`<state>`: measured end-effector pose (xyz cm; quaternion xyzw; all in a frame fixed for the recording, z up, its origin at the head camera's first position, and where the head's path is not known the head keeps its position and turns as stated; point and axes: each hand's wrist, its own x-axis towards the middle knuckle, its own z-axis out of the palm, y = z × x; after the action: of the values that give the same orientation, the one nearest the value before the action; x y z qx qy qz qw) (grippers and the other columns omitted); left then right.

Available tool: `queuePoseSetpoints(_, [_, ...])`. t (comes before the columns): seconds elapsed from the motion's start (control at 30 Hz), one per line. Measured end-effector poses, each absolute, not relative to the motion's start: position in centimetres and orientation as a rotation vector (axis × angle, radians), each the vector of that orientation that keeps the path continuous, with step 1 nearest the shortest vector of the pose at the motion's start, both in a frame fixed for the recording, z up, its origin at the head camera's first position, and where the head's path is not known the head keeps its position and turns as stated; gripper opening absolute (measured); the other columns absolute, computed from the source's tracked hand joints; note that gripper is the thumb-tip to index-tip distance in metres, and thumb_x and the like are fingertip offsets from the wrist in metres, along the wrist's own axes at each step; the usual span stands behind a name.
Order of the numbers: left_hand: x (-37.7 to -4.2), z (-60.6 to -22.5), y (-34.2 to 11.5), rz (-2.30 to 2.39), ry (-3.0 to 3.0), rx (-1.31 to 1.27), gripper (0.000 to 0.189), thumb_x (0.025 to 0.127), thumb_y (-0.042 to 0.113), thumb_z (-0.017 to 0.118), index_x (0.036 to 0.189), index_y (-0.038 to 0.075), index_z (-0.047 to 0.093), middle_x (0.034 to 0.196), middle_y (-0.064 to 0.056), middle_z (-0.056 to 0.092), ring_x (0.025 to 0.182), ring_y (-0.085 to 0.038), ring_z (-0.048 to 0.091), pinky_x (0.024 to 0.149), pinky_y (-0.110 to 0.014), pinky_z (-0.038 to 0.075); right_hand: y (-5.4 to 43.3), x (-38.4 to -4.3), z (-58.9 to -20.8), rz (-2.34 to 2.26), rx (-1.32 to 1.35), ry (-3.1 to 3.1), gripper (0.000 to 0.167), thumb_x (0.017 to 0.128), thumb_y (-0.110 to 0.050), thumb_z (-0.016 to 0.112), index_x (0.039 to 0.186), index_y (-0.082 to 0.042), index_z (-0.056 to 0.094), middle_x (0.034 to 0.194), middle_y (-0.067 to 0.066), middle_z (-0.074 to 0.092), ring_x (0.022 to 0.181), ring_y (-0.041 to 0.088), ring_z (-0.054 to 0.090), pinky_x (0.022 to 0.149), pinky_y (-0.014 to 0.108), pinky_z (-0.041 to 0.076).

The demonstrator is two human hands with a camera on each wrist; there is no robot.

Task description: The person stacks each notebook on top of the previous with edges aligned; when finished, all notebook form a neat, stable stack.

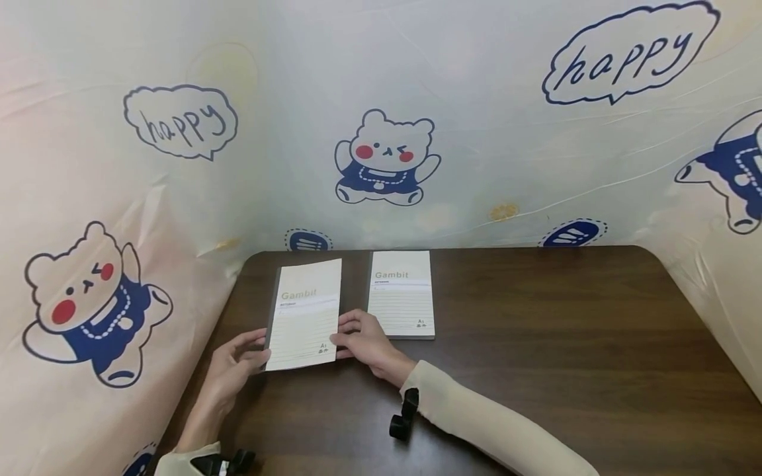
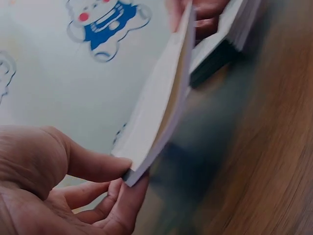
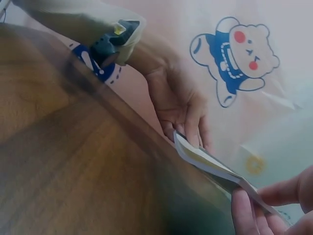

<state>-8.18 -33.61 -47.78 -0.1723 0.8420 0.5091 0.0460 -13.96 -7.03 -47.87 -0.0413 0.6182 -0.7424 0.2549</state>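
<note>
Both hands hold a thin white notebook (image 1: 305, 324) with a dark spine and "Gambit" on its cover, raised a little above the table. My left hand (image 1: 229, 367) pinches its lower left corner by the spine, thumb on the cover and fingers beneath. At the right edge my right hand (image 1: 369, 344) pinches it the same way. In the left wrist view the notebook (image 2: 161, 107) is tilted and its pages part slightly. A second white Gambit notebook (image 1: 401, 297) lies flat on the table, just beyond my right hand.
The dark wooden table (image 1: 553, 330) spreads to the right, with rounded far corners. A pale cloth backdrop (image 1: 476, 158) with printed bears and "happy" bubbles hangs behind and beside it. Black wrist cameras (image 1: 405, 415) are strapped over the cream sleeves (image 1: 494, 416).
</note>
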Motion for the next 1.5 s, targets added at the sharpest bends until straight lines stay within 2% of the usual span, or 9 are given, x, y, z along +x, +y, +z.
queuePoseSetpoints(0.23, [-9.4,-47.4,-30.9,1.647,2.564,-0.449,0.053,0.098,0.010,0.071,0.148,0.004,0.054,0.143,-0.021,0.055,0.095,-0.006,0.068,0.078,-0.022,0.058,-3.9,-15.0,-47.3,-2.023,-0.120,1.718,0.035,0.094,0.002,0.069,0.126,0.009,0.056,0.112,0.018,0.066,0.081,0.013,0.070,0.076,0.035,0.066])
queuePoseSetpoints(0.6, [-11.8,-46.9,-26.9,1.708,2.530,-0.294,0.050,0.097,0.009,0.073,0.144,0.005,0.058,0.139,-0.021,0.056,0.097,-0.020,0.069,0.076,-0.025,0.060,0.9,-16.3,-47.6,-1.991,-0.059,1.850,0.035,0.093,0.001,0.069,0.126,0.008,0.060,0.111,0.019,0.069,0.081,0.013,0.070,0.073,0.032,0.064])
queuePoseSetpoints(0.87, [-13.7,-48.0,-24.3,1.717,2.473,-0.268,0.049,0.095,0.006,0.075,0.142,0.008,0.060,0.136,-0.019,0.058,0.100,-0.025,0.070,0.084,-0.034,0.064,3.7,-17.1,-48.4,-1.951,0.048,1.942,0.033,0.094,-0.001,0.070,0.126,0.004,0.062,0.113,0.017,0.070,0.079,0.013,0.069,0.070,0.029,0.062])
queuePoseSetpoints(1.1, [-15.1,-48.8,-22.5,1.677,2.407,-0.271,0.055,0.093,0.005,0.074,0.145,0.013,0.058,0.138,-0.017,0.058,0.106,-0.027,0.072,0.092,-0.039,0.063,5.8,-17.9,-49.1,-1.931,0.088,2.013,0.036,0.095,0.000,0.069,0.129,0.007,0.061,0.116,0.020,0.069,0.083,0.013,0.067,0.073,0.029,0.061])
queuePoseSetpoints(1.23, [-16.1,-49.0,-21.7,1.654,2.388,-0.270,0.056,0.092,0.005,0.074,0.145,0.015,0.059,0.138,-0.015,0.060,0.108,-0.027,0.072,0.090,-0.038,0.063,6.8,-18.3,-49.4,-1.915,0.081,2.043,0.037,0.096,-0.001,0.069,0.130,0.009,0.060,0.118,0.022,0.068,0.086,0.013,0.067,0.075,0.029,0.062])
queuePoseSetpoints(1.5, [-17.6,-49.6,-20.0,1.628,2.415,-0.205,0.056,0.091,0.005,0.075,0.144,0.012,0.060,0.135,-0.017,0.062,0.107,-0.028,0.072,0.082,-0.030,0.059,8.3,-19.4,-49.8,-1.857,0.118,2.170,0.036,0.095,-0.002,0.072,0.129,0.007,0.064,0.117,0.023,0.070,0.083,0.013,0.070,0.075,0.031,0.064])
